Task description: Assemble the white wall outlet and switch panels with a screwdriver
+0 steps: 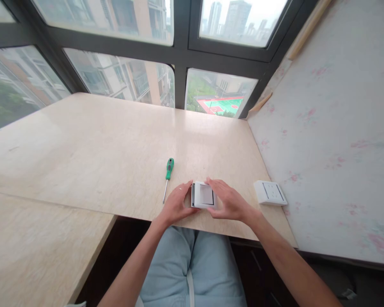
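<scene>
A white square wall switch with a dark-edged panel is held between both hands, low over the front edge of the stone counter. My left hand grips its left side, with the thumb at the near corner and a finger at the far one. On the other side, my right hand has its thumb and fingers closed round the right edge. A green-handled screwdriver lies left of the switch, its shaft pointing toward me. To the right, a white socket box rests on the counter beside the wall.
The pale stone counter runs up to dark-framed windows. A flowered wall bounds the right side. Another counter section extends at the lower left, and my legs are below the front edge.
</scene>
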{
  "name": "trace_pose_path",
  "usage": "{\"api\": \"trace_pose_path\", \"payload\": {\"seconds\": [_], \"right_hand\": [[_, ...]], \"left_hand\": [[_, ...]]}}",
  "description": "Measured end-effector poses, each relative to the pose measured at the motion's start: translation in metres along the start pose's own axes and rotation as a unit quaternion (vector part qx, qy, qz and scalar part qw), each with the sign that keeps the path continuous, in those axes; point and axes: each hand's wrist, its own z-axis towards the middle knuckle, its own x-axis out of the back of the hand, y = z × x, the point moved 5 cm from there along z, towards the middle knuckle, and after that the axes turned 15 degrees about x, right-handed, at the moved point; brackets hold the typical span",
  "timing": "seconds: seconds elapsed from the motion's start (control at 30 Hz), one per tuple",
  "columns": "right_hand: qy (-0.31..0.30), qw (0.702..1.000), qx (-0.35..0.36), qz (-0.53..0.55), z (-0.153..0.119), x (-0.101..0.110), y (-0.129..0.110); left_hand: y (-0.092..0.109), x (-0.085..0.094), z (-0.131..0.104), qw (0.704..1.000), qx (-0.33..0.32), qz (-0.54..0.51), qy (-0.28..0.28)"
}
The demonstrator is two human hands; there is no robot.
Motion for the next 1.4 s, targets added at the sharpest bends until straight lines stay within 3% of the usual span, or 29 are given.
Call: {"api": "trace_pose_path", "payload": {"seconds": [0.67,1.1,1.4], "right_hand": [[-0.032,0.998,-0.007,0.047,-0.003,-0.006,0.011],[-0.039,0.996,-0.025,0.077,-0.009,-0.009,0.014],[-0.039,0.991,-0.066,0.113,-0.014,-0.015,0.015]], "left_hand": [[0.005,0.001,-0.001,1.0,0.008,0.015,-0.001],[0.012,0.004,-0.005,0.999,-0.02,0.022,-0.013],[0.009,0.006,-0.003,0.998,0.042,-0.038,-0.016]]}}
